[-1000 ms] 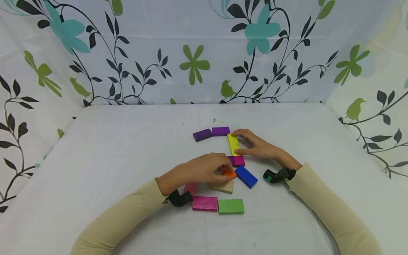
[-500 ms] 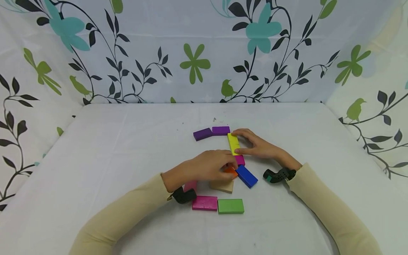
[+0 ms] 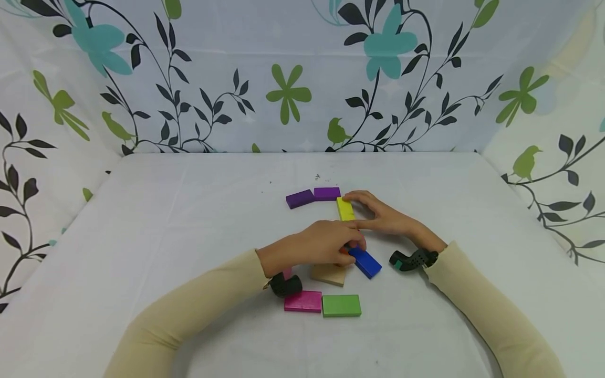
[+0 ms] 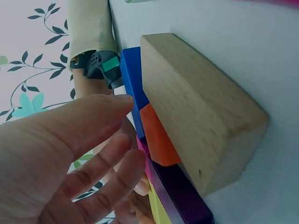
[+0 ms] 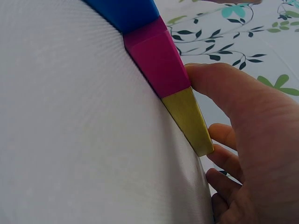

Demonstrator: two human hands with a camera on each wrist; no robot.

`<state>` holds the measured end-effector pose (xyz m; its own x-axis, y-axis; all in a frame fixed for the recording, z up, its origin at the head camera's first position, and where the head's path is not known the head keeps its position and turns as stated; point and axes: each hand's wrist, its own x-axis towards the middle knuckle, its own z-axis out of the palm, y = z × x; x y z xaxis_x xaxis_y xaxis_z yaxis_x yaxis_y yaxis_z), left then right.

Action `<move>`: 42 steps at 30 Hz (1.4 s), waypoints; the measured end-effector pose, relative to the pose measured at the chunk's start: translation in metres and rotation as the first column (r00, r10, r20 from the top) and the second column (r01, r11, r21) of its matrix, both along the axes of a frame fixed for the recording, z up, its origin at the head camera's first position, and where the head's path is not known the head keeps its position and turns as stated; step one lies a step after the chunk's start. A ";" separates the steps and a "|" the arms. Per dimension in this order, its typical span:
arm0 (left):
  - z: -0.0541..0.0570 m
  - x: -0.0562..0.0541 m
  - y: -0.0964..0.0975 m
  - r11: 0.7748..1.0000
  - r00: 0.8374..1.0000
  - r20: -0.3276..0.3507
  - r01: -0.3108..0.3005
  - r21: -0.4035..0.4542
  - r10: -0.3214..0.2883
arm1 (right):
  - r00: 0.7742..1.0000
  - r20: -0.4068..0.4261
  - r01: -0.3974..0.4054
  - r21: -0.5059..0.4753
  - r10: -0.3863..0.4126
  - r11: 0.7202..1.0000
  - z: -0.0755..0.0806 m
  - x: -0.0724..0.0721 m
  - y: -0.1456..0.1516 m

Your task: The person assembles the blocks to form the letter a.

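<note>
My left hand [image 3: 319,244] hovers over the middle of a chain of coloured wooden blocks, its fingers loosely bent. In the left wrist view its thumb tip is right at the blue block [image 4: 133,79], beside an orange block [image 4: 159,137] and a dark purple block [image 4: 180,193]. A plain wood block [image 3: 328,274] lies just nearer to me. My right hand [image 3: 389,218] holds the yellow block [image 3: 345,209] between thumb and fingertips, from its right side. Seen from the right wrist, the yellow block meets a magenta block [image 5: 159,60], which the left hand hides in the head view.
Two purple blocks, one tilted [image 3: 300,199] and one straight [image 3: 326,194], lie beyond the yellow one. A deep pink block [image 3: 303,302] and a green block [image 3: 342,305] sit nearest me. A pink block [image 3: 287,272] is mostly hidden by the left wrist.
My left hand has moved right, from over the orange block to the magenta and blue blocks, overlapping the right thumb in the head view. My right hand has stayed at the yellow block.
</note>
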<state>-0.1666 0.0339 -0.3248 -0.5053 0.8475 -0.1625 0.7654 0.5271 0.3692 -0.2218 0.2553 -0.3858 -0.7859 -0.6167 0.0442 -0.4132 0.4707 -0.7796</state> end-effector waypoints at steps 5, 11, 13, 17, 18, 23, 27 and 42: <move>-0.001 -0.001 0.007 0.999 0.999 -0.044 0.025 -0.038 -0.027 | 1.000 -0.010 -0.018 -0.014 0.018 1.000 0.000 0.000 0.001; -0.001 -0.001 0.012 0.997 0.998 -0.065 0.023 -0.068 -0.027 | 1.000 -0.017 -0.025 -0.014 0.025 1.000 0.000 0.000 0.001; 0.000 -0.001 0.012 0.997 0.998 -0.063 0.025 -0.068 -0.030 | 1.000 -0.016 -0.024 -0.013 0.024 1.000 0.001 0.000 0.000; 0.000 -0.001 0.012 0.998 0.998 -0.046 0.038 -0.058 -0.041 | 1.000 -0.012 -0.023 -0.012 0.023 1.000 0.002 0.001 0.000; 0.000 -0.001 0.011 0.998 0.998 -0.043 0.042 -0.055 -0.045 | 1.000 -0.011 -0.023 -0.012 0.023 1.000 0.003 0.001 0.000; -0.001 -0.002 0.010 0.997 0.998 -0.044 0.051 -0.050 -0.054 | 1.000 -0.009 -0.023 -0.015 0.022 1.000 0.003 0.002 -0.001; -0.002 -0.002 0.006 0.998 0.999 -0.034 0.035 -0.046 -0.037 | 1.000 -0.009 -0.013 -0.008 0.013 1.000 0.003 0.002 -0.002; 0.000 -0.002 -0.006 0.999 1.000 -0.013 -0.002 -0.041 0.001 | 1.000 0.006 0.017 0.007 -0.017 1.000 0.002 0.003 -0.002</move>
<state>-0.1681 0.0276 -0.3246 -0.5088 0.8394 -0.1910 0.7691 0.5429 0.3373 -0.2192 0.2529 -0.3834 -0.7967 -0.6034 0.0355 -0.4006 0.4832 -0.7785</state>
